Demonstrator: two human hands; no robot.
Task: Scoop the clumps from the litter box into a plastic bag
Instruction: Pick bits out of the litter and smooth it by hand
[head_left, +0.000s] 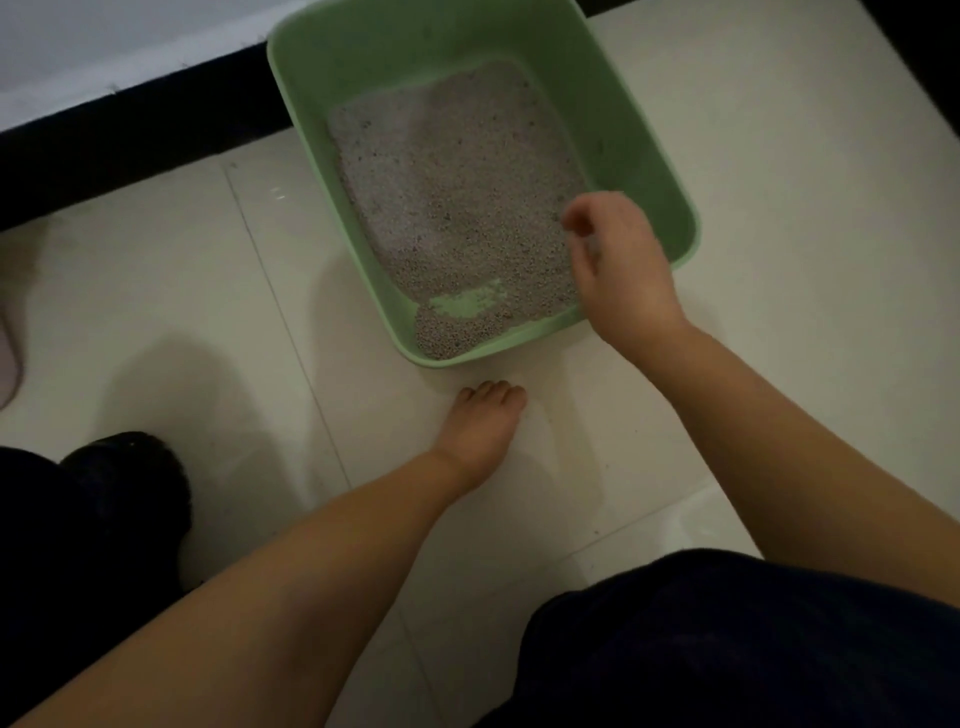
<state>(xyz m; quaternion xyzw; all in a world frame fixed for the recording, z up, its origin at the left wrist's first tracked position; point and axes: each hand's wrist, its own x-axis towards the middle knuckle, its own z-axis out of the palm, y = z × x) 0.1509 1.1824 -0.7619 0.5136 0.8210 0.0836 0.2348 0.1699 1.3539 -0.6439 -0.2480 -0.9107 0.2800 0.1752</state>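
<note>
A green litter box (675, 208) stands on the pale tiled floor, holding grey litter (457, 197). A bare green patch (467, 306) shows near its front edge. No distinct clump stands out. My right hand (618, 260) hovers over the box's near right corner with fingers curled and thumb near the index finger. It is blurred, and I cannot tell whether it pinches anything. My left hand (483, 421) rests fingertips-down on the floor just in front of the box, holding nothing. A faint translucent outline (566, 447) lies on the tile beside it, possibly a plastic sheet. No scoop is in view.
A black baseboard (130, 130) and white wall run along the far left behind the box. My dark-clothed knees (727, 649) fill the bottom corners, with a dark shoe (124, 467) at the left. A pale object (8, 358) sits at the left edge.
</note>
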